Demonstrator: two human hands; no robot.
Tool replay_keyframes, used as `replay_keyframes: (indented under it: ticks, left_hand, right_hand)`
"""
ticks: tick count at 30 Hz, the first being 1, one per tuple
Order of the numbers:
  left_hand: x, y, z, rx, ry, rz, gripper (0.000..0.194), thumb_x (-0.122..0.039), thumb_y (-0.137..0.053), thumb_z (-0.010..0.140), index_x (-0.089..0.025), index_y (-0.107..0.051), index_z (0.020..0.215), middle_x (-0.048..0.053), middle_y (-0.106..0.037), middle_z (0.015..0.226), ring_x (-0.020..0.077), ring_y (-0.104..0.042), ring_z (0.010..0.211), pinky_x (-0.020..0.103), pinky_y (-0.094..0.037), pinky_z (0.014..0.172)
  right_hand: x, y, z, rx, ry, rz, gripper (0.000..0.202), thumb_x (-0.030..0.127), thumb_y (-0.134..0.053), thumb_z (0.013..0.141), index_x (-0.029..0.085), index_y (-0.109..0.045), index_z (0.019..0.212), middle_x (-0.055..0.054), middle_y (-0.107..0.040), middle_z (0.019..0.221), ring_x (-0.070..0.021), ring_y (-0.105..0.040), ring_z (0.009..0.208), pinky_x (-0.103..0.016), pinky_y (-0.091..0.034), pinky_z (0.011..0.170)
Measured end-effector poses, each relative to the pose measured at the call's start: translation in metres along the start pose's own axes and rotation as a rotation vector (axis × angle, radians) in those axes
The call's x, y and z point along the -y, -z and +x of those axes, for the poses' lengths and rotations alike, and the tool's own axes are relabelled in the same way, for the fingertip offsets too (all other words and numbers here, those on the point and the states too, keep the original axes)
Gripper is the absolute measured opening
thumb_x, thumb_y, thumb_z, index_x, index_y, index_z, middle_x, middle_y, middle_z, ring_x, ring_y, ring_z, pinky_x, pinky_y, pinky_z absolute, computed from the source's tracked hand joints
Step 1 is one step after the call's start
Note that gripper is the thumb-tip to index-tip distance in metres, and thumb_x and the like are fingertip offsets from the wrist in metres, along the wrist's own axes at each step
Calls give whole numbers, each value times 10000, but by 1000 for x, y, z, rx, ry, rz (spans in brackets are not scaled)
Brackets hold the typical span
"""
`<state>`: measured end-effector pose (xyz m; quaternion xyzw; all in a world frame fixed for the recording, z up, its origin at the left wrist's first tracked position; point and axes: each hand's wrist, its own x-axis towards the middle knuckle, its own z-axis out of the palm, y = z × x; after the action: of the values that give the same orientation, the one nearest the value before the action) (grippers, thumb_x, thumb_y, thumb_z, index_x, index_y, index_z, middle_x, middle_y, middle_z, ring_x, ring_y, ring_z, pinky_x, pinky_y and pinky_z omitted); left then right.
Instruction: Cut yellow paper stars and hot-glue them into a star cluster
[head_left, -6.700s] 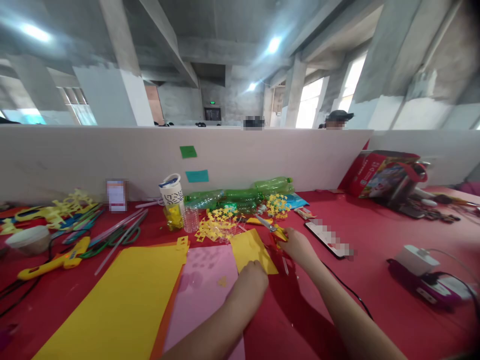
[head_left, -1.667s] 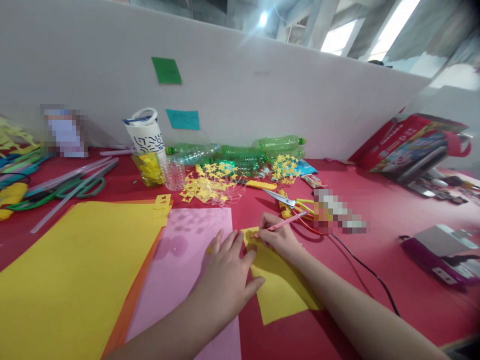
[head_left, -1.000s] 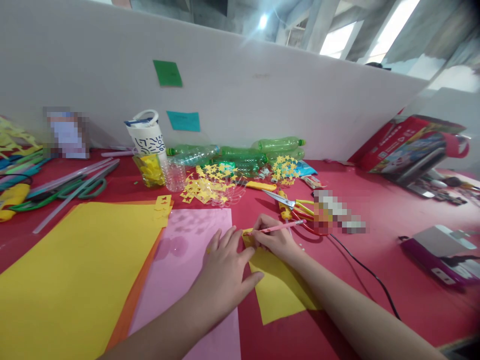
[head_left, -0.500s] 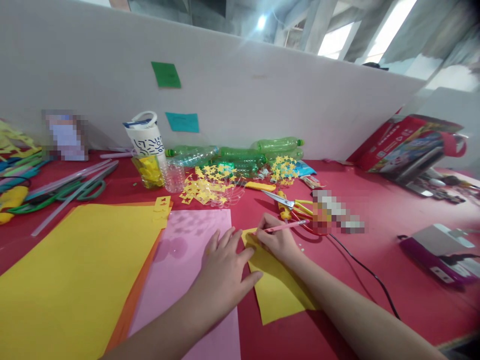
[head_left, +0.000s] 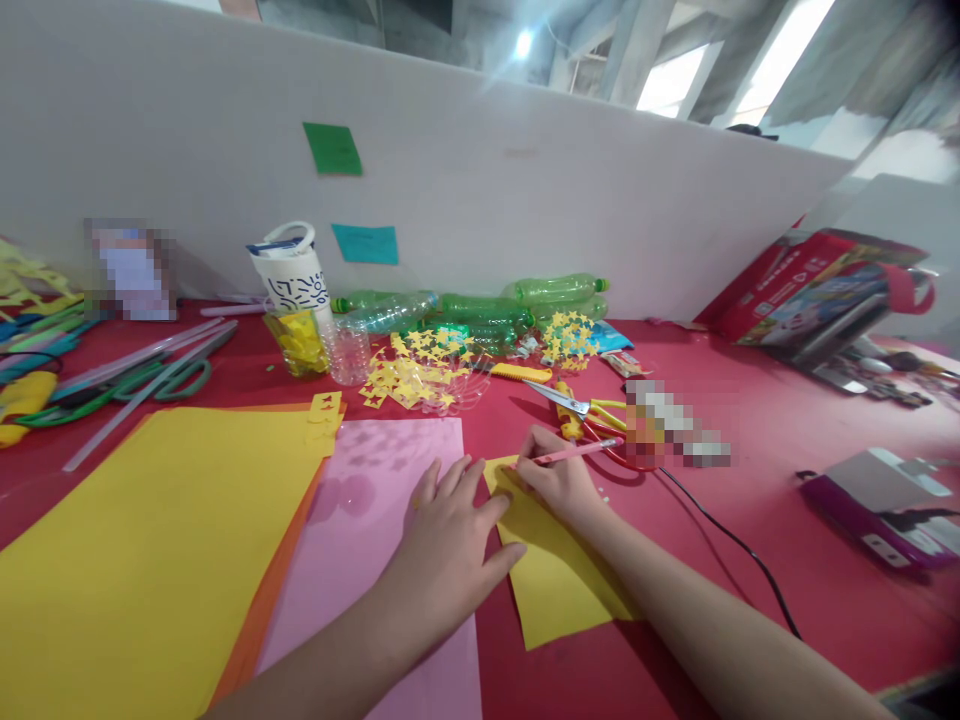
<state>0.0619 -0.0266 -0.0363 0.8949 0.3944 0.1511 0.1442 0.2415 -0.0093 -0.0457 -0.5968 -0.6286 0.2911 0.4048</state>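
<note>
My right hand (head_left: 559,475) is closed round a pink pencil (head_left: 581,451), its tip end near the top left of a small yellow sheet of paper (head_left: 559,580). Any mark at the tip is too small to make out. My left hand (head_left: 457,525) lies flat with fingers spread, mostly over a pink sheet (head_left: 367,560), its thumb and forefinger reaching onto the left edge of the small yellow sheet. Left of the pink sheet lie large yellow paper (head_left: 150,540) and orange paper (head_left: 259,625) beneath it.
Behind the hands sit yellow paper stars (head_left: 420,370), green plastic bottles (head_left: 480,310), yellow-handled scissors (head_left: 577,405) and a yellow comb (head_left: 521,373). A white cup (head_left: 292,280) stands farther left, near green scissors (head_left: 180,380). A black cable (head_left: 739,540) and a purple-and-white power block (head_left: 874,510) lie right.
The pencil's back end has shifted very slightly to the right and up in my right hand. My left hand and the papers stay where they were.
</note>
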Motion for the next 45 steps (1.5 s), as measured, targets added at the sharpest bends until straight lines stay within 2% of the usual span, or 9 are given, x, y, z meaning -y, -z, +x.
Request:
replay_keyframes:
  ticks: [8,26,28,30,33,35,38,42,45]
  left_hand:
    - [1,-1,1,22,13,-5,448,-545,-418,789,-288,-554,1130,83,-393,1346,297,-247,1280,545,-96,1040]
    - [0,-2,2,27,10,0,449,-540,-430,783,-286,-561,1130,94,-398,1342,303,-263,1272,538,-98,1038]
    - [0,-2,1,24,8,-5,444,-535,-429,786,-289,-558,1131,89,-402,1338,301,-266,1270,539,-97,1039]
    - [1,-3,0,16,3,-9,437,-531,-423,792,-293,-554,1134,86,-398,1342,298,-260,1274,537,-88,1042]
    - [2,-4,-1,-1,-5,-2,449,-529,-422,795,-288,-539,1156,102,-379,1355,295,-250,1282,535,-78,1045]
    - [3,-5,-2,-14,-11,6,457,-522,-431,794,-283,-529,1171,110,-362,1365,297,-249,1283,537,-83,1043]
    - [2,-6,-3,-32,-20,16,457,-515,-438,793,-278,-528,1174,111,-328,1386,302,-239,1287,540,-95,1040]
    - [0,-5,-4,-47,-24,21,421,-472,-479,785,-275,-544,1150,110,-325,1385,311,-232,1288,550,-95,1038]
    - [-2,-2,-3,-92,-7,-21,363,-373,-545,756,-266,-576,1102,103,-317,1380,316,-234,1282,545,-119,1037]
  right_hand:
    - [-4,-4,1,76,51,34,92,143,-491,682,192,-438,626,59,-447,507,-80,-397,461,-189,-273,426]
    - [-3,-6,-1,135,99,46,98,118,-494,676,186,-443,628,55,-481,525,-77,-420,475,-175,-304,441]
    - [-2,-4,-1,104,90,60,82,147,-484,718,190,-447,658,52,-486,538,-82,-432,478,-178,-315,445]
    - [0,1,2,9,89,52,50,203,-468,774,193,-471,725,39,-514,588,-93,-461,508,-188,-346,475]
    - [3,11,8,-82,158,-102,116,247,-447,822,201,-530,891,-7,-589,762,-130,-533,654,-225,-399,599]
    - [4,16,10,-22,247,-270,158,223,-428,836,210,-547,938,-32,-603,850,-159,-543,758,-257,-398,679]
    - [3,18,10,85,334,-440,110,191,-467,803,193,-536,888,-53,-585,846,-186,-519,785,-284,-380,697]
    - [5,16,8,139,302,-372,175,134,-584,673,190,-518,825,-33,-564,795,-176,-496,739,-270,-362,661]
    - [11,21,8,135,277,-300,159,99,-573,650,191,-515,765,0,-551,726,-148,-492,687,-244,-361,627]
